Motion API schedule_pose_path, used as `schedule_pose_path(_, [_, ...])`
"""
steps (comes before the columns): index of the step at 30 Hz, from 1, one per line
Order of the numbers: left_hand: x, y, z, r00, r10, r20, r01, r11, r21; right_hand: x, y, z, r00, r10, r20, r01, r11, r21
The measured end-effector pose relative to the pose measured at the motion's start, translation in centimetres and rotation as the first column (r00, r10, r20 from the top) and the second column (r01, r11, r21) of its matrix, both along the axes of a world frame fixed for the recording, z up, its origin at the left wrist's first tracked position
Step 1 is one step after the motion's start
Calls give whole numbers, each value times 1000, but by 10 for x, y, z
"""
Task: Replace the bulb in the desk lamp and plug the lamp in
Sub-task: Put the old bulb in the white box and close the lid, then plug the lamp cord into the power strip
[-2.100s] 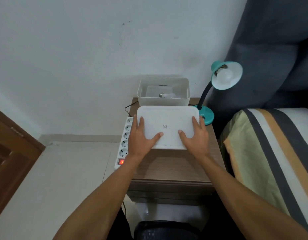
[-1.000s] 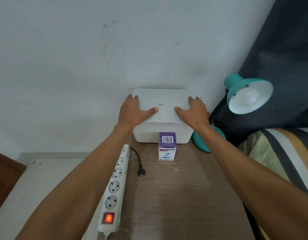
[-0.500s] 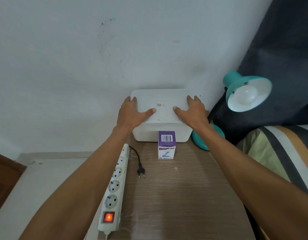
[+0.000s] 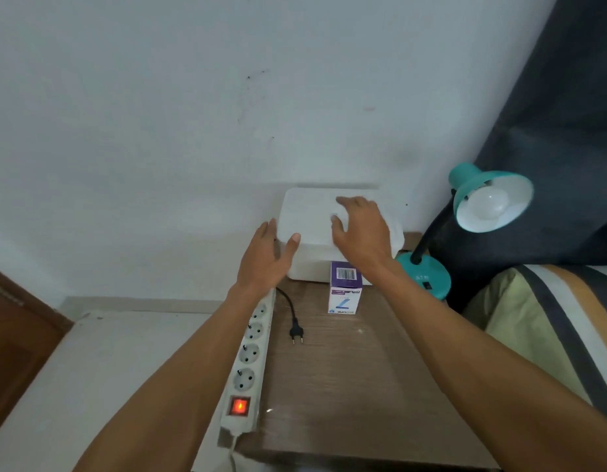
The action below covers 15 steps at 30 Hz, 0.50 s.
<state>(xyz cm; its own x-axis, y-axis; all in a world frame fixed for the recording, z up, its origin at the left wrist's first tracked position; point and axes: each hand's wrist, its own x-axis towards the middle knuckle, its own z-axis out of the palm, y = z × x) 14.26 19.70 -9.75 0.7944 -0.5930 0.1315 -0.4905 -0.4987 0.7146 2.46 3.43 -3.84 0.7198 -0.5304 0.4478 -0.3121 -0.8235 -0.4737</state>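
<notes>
A teal desk lamp (image 4: 428, 277) stands at the table's back right, and a white bulb (image 4: 489, 202) sits in its shade. The lamp's black plug (image 4: 296, 334) lies loose on the wooden bedside table (image 4: 346, 386), beside a white power strip (image 4: 249, 356) whose switch glows red. A purple and white bulb box (image 4: 344, 289) stands upright in front of a closed white plastic box (image 4: 312, 226). My left hand (image 4: 266, 258) hovers open at that box's left corner. My right hand (image 4: 361, 229) hovers open just above its lid. Neither hand holds anything.
The white wall runs right behind the plastic box. A dark curtain (image 4: 550, 131) hangs behind the lamp. A bed with a striped cover (image 4: 550, 328) borders the table on the right. A wooden door (image 4: 12, 335) is at the far left.
Both hands set the lid on the plastic box and pressed it down. Now they have lifted off the lid and drawn back toward me, fingers spread.
</notes>
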Motion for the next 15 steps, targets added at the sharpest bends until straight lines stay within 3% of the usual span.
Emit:
schedule_pose_path(5, [-39, 66, -49, 993, 77, -86, -77, 997, 2, 8, 78, -27, 979, 148, -142, -134, 986, 101])
schedule_pose_path(9, [-60, 109, -89, 972, 34, -232, -38, 999, -14, 5, 111, -74, 924, 114, -365, -6, 959, 283])
schedule_pose_path(15, [-75, 130, -112, 929, -80, -361, 51, 995, -89, -7, 128, -121, 830, 42, -556, 117, 962, 248])
